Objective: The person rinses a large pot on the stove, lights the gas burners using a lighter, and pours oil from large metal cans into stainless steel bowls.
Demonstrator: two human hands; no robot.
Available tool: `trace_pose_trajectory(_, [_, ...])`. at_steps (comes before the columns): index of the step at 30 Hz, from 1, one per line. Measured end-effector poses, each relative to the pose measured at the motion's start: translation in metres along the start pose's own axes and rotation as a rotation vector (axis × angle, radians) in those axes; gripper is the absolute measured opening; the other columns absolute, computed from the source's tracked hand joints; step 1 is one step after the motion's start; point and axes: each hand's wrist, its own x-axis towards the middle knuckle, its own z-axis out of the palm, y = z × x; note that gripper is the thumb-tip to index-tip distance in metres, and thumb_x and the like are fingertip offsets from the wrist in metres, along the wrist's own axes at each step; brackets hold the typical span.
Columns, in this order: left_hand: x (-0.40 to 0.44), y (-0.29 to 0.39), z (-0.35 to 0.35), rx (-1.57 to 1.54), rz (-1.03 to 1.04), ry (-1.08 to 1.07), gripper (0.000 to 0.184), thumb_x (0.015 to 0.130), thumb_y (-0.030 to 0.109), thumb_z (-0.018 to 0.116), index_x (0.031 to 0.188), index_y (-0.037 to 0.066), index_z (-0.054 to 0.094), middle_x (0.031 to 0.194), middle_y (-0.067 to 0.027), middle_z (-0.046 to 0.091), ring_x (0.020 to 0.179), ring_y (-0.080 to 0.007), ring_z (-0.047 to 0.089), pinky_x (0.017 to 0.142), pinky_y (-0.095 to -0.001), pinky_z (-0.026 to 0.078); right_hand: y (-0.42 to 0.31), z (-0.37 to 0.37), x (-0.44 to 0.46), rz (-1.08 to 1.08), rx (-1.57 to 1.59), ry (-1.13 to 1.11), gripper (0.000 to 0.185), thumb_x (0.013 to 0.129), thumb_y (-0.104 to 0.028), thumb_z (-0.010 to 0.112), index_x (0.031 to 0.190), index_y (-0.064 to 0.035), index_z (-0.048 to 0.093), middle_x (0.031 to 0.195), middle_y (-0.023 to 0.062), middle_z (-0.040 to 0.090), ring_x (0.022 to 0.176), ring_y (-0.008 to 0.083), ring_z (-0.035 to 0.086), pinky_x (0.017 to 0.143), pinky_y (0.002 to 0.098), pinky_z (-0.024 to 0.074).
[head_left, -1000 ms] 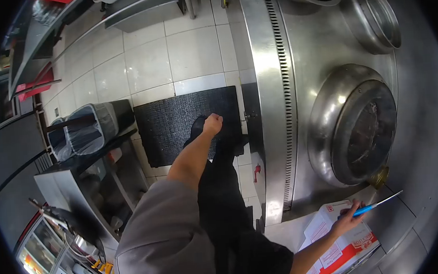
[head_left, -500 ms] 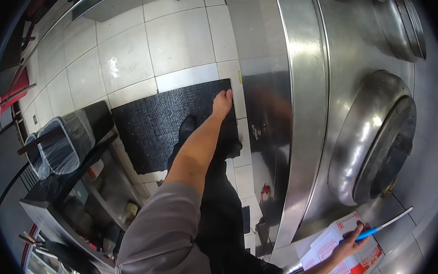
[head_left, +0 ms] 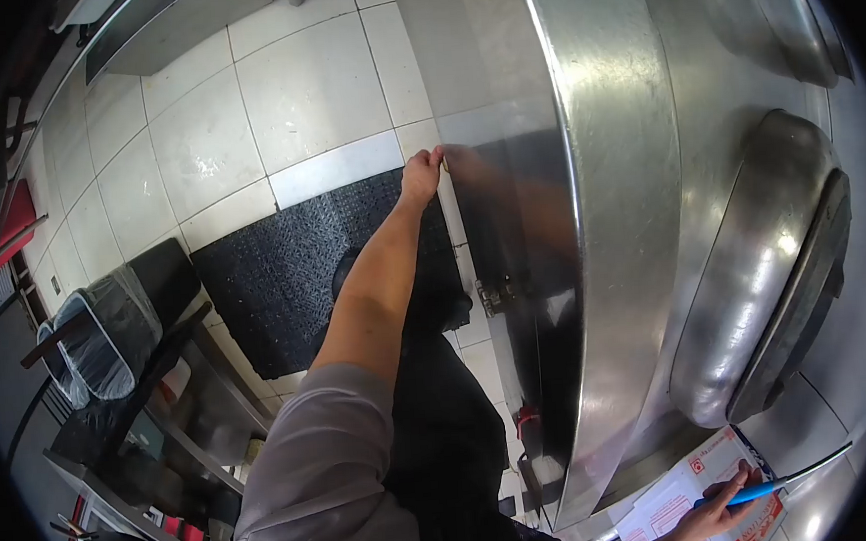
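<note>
Stainless steel, cabinet front (head_left: 525,235): it is standing to the right of the black floor mat (head_left: 274,270), mirroring your left arm. Left hand (head_left: 420,178), bare: you are holding it at the left edge of that front, fingers curled; whether they are gripping anything there cannot be told. Right hand (head_left: 716,515), bare: at the near right you are clasping the grip of a blue-handled tool (head_left: 754,492), whose thin metal rod is pointing right. Hands: they are resting well apart. Carton (head_left: 662,502), white with red print: it is lying beneath your right hand. Counter (head_left: 612,91), steel: it is running near to far. Rounded metal collar (head_left: 762,260): it is sitting on the counter's right. Lined bin (head_left: 109,330): it is standing left of the mat.
</note>
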Motion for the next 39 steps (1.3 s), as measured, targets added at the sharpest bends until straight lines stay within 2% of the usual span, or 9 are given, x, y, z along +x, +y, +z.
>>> trace_pose_trajectory(3, [-0.012, 0.004, 0.007, -0.245, -0.369, -0.048, 0.056, 0.093, 0.050, 0.063, 0.111, -0.004, 0.066, 0.098, -0.0234, 0.071, 0.093, -0.0379, 0.070, 0.078, -0.0495, 0.055, -0.009, 0.005, -0.005, 0.039, 0.075, 0.009, 0.035, 0.103, -0.021, 0.058, 0.131, -0.0008, 0.054, 0.116, 0.0078, 0.068, 0.055, 0.0017, 0.034, 0.048, 0.0185, 0.0251])
trace_pose_trajectory(4, [-0.001, -0.015, 0.011, -0.210, -0.281, -0.121, 0.061, 0.089, 0.043, 0.072, 0.125, -0.005, 0.060, 0.104, -0.0209, 0.070, 0.098, -0.0317, 0.070, 0.076, -0.0515, 0.056, -0.013, 0.007, -0.007, 0.085, 0.074, 0.040, 0.035, 0.102, -0.020, 0.060, 0.132, -0.0025, 0.055, 0.110, 0.0054, 0.068, 0.055, 0.0009, 0.033, 0.047, 0.0179, 0.0239])
trace_pose_trajectory(7, [-0.003, -0.027, 0.024, -0.571, -0.713, -0.204, 0.071, 0.086, 0.041, 0.076, 0.136, -0.005, 0.051, 0.111, -0.0223, 0.068, 0.106, -0.0312, 0.067, 0.083, -0.0502, 0.055, -0.024, 0.003, -0.007, 0.127, 0.062, 0.024, 0.037, 0.100, -0.020, 0.062, 0.132, -0.0033, 0.054, 0.107, 0.0033, 0.067, 0.055, 0.0005, 0.033, 0.046, 0.0182, 0.0235])
trace_pose_trajectory(13, [-0.141, 0.021, -0.039, -0.630, -0.156, -0.145, 0.039, 0.097, 0.044, 0.064, 0.109, 0.007, 0.059, 0.109, -0.0060, 0.065, 0.095, -0.0137, 0.064, 0.082, -0.0335, 0.052, -0.017, -0.035, 0.000, 0.185, 0.320, -0.063, 0.037, 0.100, -0.012, 0.061, 0.134, -0.0034, 0.049, 0.108, 0.0038, 0.060, 0.064, 0.0032, 0.042, 0.052, 0.0199, 0.0331])
trace_pose_trajectory(19, [-0.339, 0.141, -0.093, -0.839, -0.035, -0.355, 0.045, 0.104, 0.033, 0.054, 0.140, 0.006, 0.050, 0.120, -0.0071, 0.062, 0.104, -0.0184, 0.064, 0.095, -0.0354, 0.050, -0.057, -0.075, 0.018, 0.184, 0.378, -0.142, 0.040, 0.100, -0.019, 0.062, 0.135, -0.0019, 0.051, 0.102, 0.0028, 0.061, 0.070, 0.0039, 0.044, 0.059, 0.0202, 0.0374])
trace_pose_trajectory(25, [-0.313, 0.108, -0.056, -0.326, 0.375, -0.054, 0.040, 0.105, 0.031, 0.053, 0.131, 0.002, 0.058, 0.109, -0.0082, 0.067, 0.093, -0.0164, 0.063, 0.081, -0.0308, 0.052, -0.060, -0.121, 0.036, 0.080, 0.033, -0.172, 0.043, 0.102, -0.031, 0.059, 0.131, -0.0001, 0.056, 0.095, 0.0103, 0.065, 0.078, 0.0235, 0.062, 0.074, 0.0341, 0.0497])
trace_pose_trajectory(27, [-0.321, 0.122, -0.060, -0.247, 0.303, -0.024, 0.034, 0.105, 0.025, 0.051, 0.126, 0.001, 0.062, 0.110, -0.0179, 0.070, 0.102, -0.0264, 0.066, 0.091, -0.0372, 0.050, -0.039, -0.115, 0.058, 0.050, -0.042, -0.230, 0.043, 0.101, -0.034, 0.058, 0.129, -0.0018, 0.058, 0.095, 0.0174, 0.067, 0.085, 0.0324, 0.066, 0.078, 0.0403, 0.0507])
trace_pose_trajectory(30, [-0.324, 0.125, -0.056, -0.170, 0.351, 0.053, 0.035, 0.106, 0.026, 0.048, 0.127, 0.000, 0.060, 0.109, -0.0163, 0.070, 0.101, -0.0230, 0.066, 0.089, -0.0358, 0.050, -0.032, -0.102, 0.101, 0.011, -0.170, -0.347, 0.038, 0.098, -0.035, 0.058, 0.123, -0.0071, 0.062, 0.100, 0.0249, 0.068, 0.097, 0.0446, 0.065, 0.082, 0.0517, 0.0500])
trace_pose_trajectory(39, [-0.323, 0.123, -0.044, -0.411, 0.292, -0.015, 0.024, 0.103, 0.012, 0.051, 0.119, -0.002, 0.062, 0.106, -0.0088, 0.070, 0.092, -0.0161, 0.065, 0.082, -0.0305, 0.052, 0.006, -0.010, 0.211, -0.106, -0.520, -0.845, 0.037, 0.099, -0.041, 0.054, 0.117, -0.0115, 0.066, 0.107, 0.0189, 0.070, 0.104, 0.0393, 0.067, 0.089, 0.0513, 0.0530])
